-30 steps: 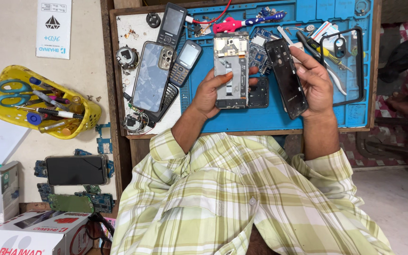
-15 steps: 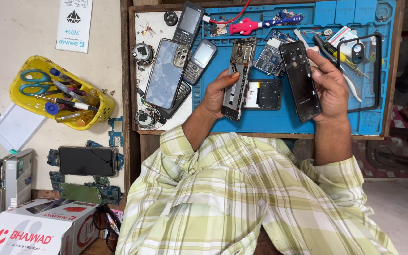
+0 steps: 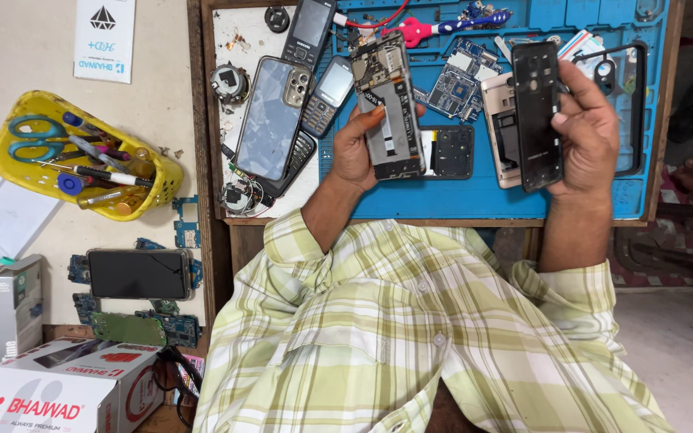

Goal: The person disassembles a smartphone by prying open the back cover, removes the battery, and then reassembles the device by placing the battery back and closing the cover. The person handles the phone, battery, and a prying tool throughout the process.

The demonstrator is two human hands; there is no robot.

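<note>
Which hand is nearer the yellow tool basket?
Left. The left hand holds the opened phone a short way from the yellow basket; the right hand, holding the black cover, is farther off.

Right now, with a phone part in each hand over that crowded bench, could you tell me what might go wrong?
1. The left hand grips the opened phone body with its circuitry exposed; fingers could smudge or strain it.
2. The right hand holds the black back cover above the rose-gold phone shell; a slip might knock them together.
3. Loose circuit boards lie close by on the blue mat and could get swept aside.
</note>
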